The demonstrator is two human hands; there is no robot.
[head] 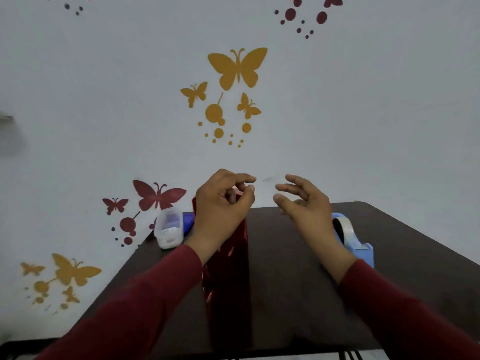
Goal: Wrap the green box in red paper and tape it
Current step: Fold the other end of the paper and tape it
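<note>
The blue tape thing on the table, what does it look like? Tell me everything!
The tape dispenser is light blue and looks like plastic. It holds a roll of clear tape standing on edge in its top. It sits on the dark brown table, near the right edge, just behind the right hand and wrist, which hide part of it. Nothing visibly touches it except the table.

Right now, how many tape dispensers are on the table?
1. The blue tape dispenser sits on the dark table at its right side, just behind the right hand. Another could be hidden behind the arms.
</note>
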